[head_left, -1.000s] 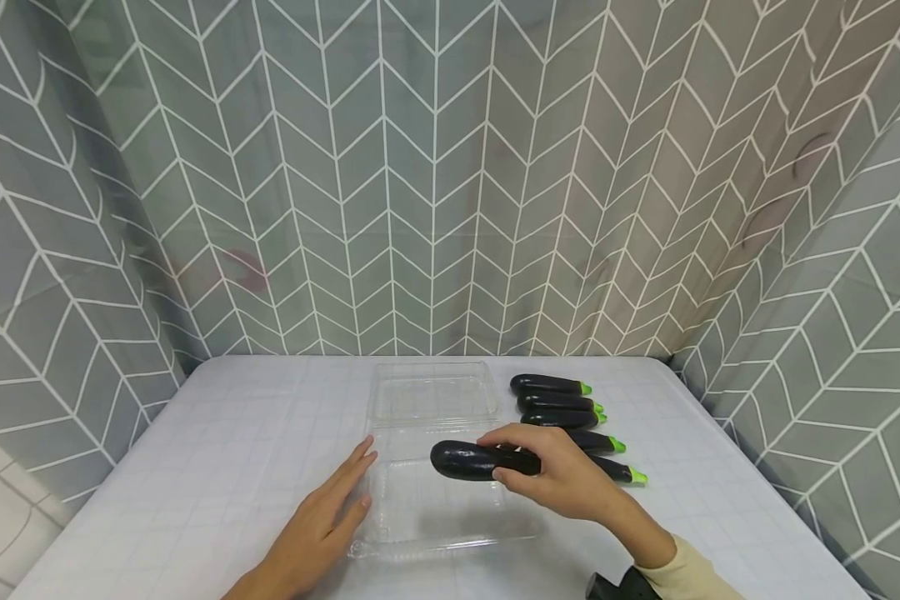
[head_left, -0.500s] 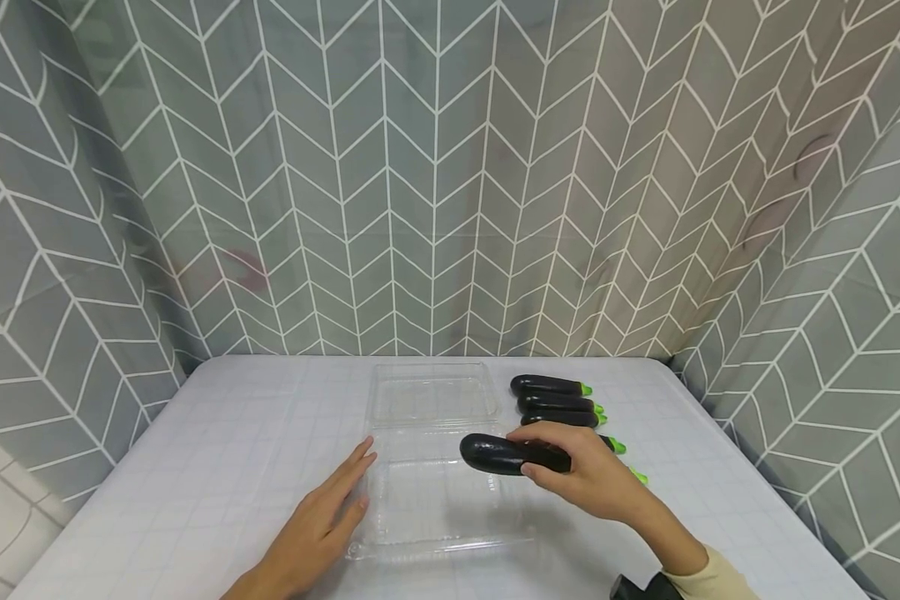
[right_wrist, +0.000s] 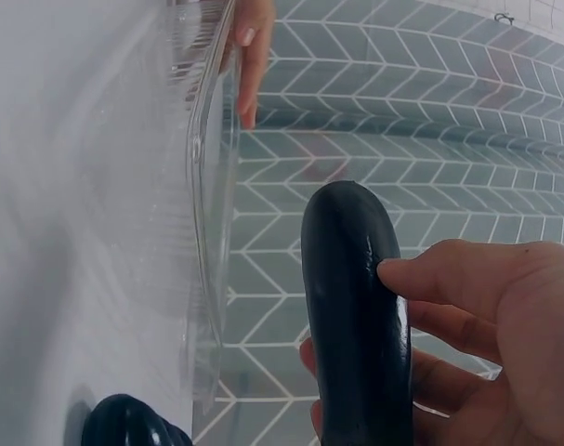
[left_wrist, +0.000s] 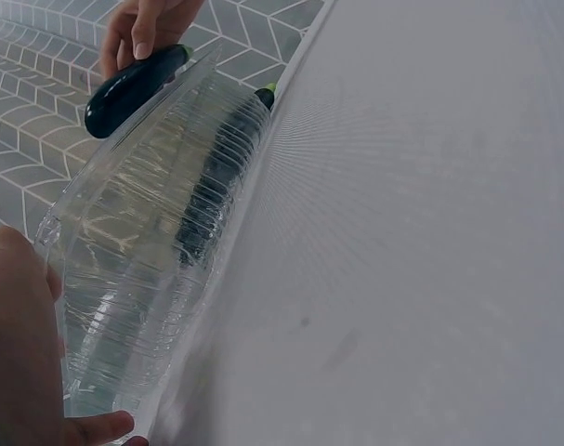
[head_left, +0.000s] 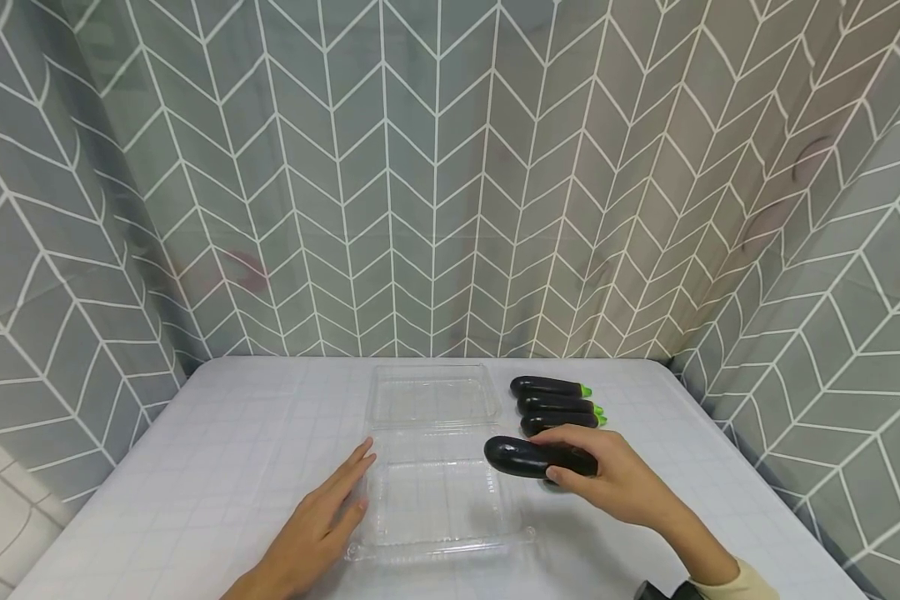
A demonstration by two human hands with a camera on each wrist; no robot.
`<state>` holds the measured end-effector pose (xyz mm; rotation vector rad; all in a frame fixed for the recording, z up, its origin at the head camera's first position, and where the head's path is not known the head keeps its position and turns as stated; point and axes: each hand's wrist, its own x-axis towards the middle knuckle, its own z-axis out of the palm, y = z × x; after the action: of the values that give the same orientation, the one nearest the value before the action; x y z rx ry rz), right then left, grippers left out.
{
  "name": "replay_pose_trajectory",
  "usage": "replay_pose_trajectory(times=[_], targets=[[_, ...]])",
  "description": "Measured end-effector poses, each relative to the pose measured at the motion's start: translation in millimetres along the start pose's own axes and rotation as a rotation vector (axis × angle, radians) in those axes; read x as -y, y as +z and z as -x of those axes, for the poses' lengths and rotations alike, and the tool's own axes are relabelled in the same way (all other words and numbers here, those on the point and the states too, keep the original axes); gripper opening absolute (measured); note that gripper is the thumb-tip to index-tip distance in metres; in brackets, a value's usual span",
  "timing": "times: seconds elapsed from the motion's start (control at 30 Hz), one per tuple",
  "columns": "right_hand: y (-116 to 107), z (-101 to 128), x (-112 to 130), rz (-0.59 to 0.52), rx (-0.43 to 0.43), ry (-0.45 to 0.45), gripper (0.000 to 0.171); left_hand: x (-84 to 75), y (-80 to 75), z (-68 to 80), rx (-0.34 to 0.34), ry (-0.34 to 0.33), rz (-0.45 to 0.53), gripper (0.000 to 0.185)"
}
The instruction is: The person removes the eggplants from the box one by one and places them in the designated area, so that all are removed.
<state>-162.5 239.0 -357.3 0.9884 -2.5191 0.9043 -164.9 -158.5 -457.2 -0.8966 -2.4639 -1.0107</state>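
My right hand (head_left: 618, 475) grips a dark eggplant (head_left: 521, 458) above the table, right of a clear plastic clamshell box (head_left: 438, 500). In the right wrist view the thumb and fingers wrap round this eggplant (right_wrist: 351, 297), its blunt end pointing away from the palm. The left hand (head_left: 311, 521) lies along the box's left side, fingers extended and touching its edge. Behind the held eggplant, several more eggplants (head_left: 557, 404) lie in a row, green stems to the right. The right hand partly hides the nearest ones. Through the box wall, the left wrist view shows an eggplant (left_wrist: 216, 177) lying beyond.
The box's lid (head_left: 435, 396) is folded back flat toward the far edge. A white cloth (head_left: 255, 433) covers the table. Patterned grey curtains (head_left: 435, 183) hang behind it and at both sides.
My right hand has carried the eggplant rightward from over the box to beyond its right edge, near the row. My left hand stays at the box's left side.
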Motion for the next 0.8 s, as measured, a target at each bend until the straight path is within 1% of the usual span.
replay_pose_trajectory(times=[0.07, 0.13, 0.3, 0.33, 0.53, 0.7, 0.8], targets=[[-2, 1, 0, 0.007, -0.003, -0.003, 0.037, 0.6, 0.4, 0.4, 0.001, -0.005, -0.006, 0.055], [-4, 2, 5, 0.007, -0.006, -0.004, 0.037, 0.9, 0.5, 0.5, 0.0, -0.008, -0.009, 0.054], [-8, 6, 6, 0.016, 0.005, 0.015, 0.035, 0.0, -0.3, -0.5, 0.0, 0.0, 0.0, 0.055], [-7, 8, 1, 0.021, 0.012, 0.02, 0.035, -0.4, -0.5, -0.7, 0.001, 0.0, 0.002, 0.055], [-12, 14, -8, 0.03, 0.031, 0.03, 0.033, -1.8, -1.1, -0.5, -0.001, -0.007, -0.008, 0.056], [-14, 19, -16, 0.041, 0.035, 0.021, 0.033, -1.7, -1.2, -0.5, -0.011, 0.008, -0.006, 0.055], [-15, 21, -22, 0.042, 0.043, 0.014, 0.033, -1.5, -1.1, -0.2, -0.007, 0.001, -0.005, 0.055]])
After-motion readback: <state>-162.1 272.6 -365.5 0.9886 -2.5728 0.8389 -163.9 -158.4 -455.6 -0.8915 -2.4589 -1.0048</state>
